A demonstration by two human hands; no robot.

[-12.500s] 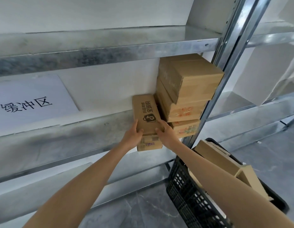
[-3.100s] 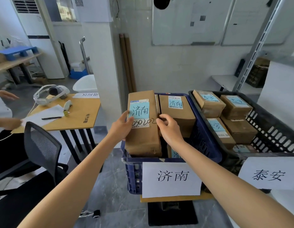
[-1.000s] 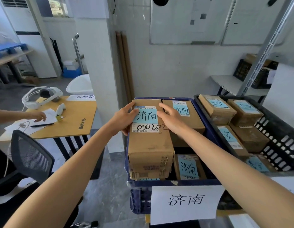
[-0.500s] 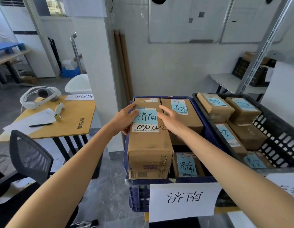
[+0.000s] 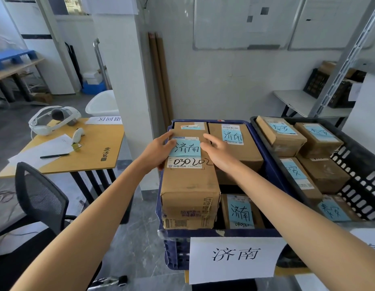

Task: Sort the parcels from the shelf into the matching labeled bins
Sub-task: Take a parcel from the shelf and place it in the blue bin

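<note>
- The long parcel (image 5: 189,181) lies flat inside the blue bin (image 5: 176,250), along the bin's 9 o'clock wall. It is stacked on a lower parcel (image 5: 188,222), of which only the near end shows.
- The top face of the long parcel bears a blue label (image 5: 185,148) handwritten 济南, with "030202" written just below it.
- The left hand (image 5: 159,149) rests on the far end of the long parcel, at its 9 o'clock edge. The fingers are straight and loosely spread, laid on the top face, not wrapped round the box.
- The right hand (image 5: 219,152) rests palm down at the 3 o'clock edge of the same end. The fingers are straight and lie over the line where the long parcel meets the neighbouring parcel (image 5: 243,162).
- The neighbouring parcel sits at 3 o'clock of the long parcel and also carries a 济南 label.
- A small parcel (image 5: 240,213), labelled 济南, sits lower in the bin at 5 o'clock of the long parcel.
- A rear parcel (image 5: 190,127) lies at 12 o'clock, against the far end of the long parcel.
- A white sign (image 5: 234,259) on the near wall of the blue bin reads 济南.
- A black bin (image 5: 369,171) stands just beside the blue bin at 3 o'clock and holds boxes (image 5: 283,136) labelled 泰安.
- At 9 o'clock of the blue bin, a desk (image 5: 94,154) carries a white headset (image 5: 54,120), a pen (image 5: 54,156) and paper sheets (image 5: 41,150).
- A mesh-backed chair (image 5: 39,196) stands at the near side of the desk.
</note>
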